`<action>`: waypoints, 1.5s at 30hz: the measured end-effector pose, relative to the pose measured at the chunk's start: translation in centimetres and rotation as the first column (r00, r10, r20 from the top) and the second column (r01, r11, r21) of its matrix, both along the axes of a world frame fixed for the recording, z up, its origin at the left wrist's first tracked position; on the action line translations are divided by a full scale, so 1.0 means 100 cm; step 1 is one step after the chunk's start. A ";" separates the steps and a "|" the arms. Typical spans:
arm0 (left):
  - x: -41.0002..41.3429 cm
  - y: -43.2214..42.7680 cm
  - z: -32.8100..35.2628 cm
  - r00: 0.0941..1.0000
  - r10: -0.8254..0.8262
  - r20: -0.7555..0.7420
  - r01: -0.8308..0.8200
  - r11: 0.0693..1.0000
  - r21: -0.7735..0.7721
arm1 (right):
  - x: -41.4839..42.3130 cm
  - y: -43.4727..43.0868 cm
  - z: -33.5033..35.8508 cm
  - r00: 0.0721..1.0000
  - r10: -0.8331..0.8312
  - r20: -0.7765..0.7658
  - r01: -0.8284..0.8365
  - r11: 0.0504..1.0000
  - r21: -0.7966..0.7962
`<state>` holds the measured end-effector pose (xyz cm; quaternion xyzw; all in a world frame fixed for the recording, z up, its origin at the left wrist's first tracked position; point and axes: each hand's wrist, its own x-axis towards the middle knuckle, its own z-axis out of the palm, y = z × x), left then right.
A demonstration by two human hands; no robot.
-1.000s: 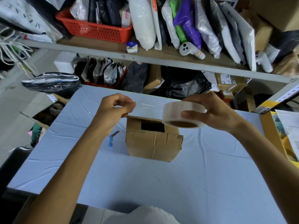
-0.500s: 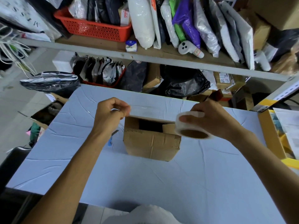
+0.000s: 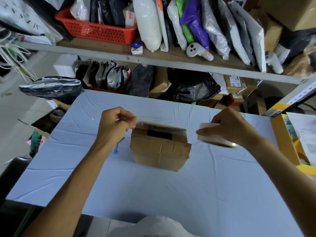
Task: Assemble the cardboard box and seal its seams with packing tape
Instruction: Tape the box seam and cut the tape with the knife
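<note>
Cardboard box [image 3: 160, 151] sits mid-counter [image 3: 171, 194], top seam gaping. Your left grip [image 3: 116, 124] pinches the tape end [image 3: 139, 123], right grip [image 3: 230, 127] clasps the tape roll [image 3: 215, 141]. Next, prob. lower strip onto seam & press.

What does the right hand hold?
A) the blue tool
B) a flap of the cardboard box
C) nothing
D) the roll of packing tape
D: the right hand grips the tape roll to the right of the cardboard box, while the left hand pinches the tape end.
</note>
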<state>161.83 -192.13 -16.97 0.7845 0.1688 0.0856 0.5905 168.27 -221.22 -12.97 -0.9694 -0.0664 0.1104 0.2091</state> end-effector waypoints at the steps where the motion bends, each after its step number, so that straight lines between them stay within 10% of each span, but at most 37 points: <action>1: -0.001 -0.001 -0.002 1.000 -0.014 -0.011 0.014 1.000 0.000 | -0.002 0.001 -0.006 0.999 -0.031 0.024 0.032 0.997 -0.067; 29: -0.024 0.007 -0.049 0.988 0.054 0.144 -0.086 0.969 0.232 | -0.036 0.031 -0.047 0.966 -0.012 0.257 0.090 0.951 -0.296; 39: -0.011 0.010 -0.027 0.994 0.035 0.104 -0.051 0.988 0.148 | -0.033 -0.008 0.009 0.997 0.027 0.068 -0.050 0.927 0.371; 45: -0.010 0.022 -0.016 0.991 -0.046 0.126 0.037 0.996 0.075 | -0.021 -0.014 0.024 0.998 0.057 0.021 -0.061 0.953 0.296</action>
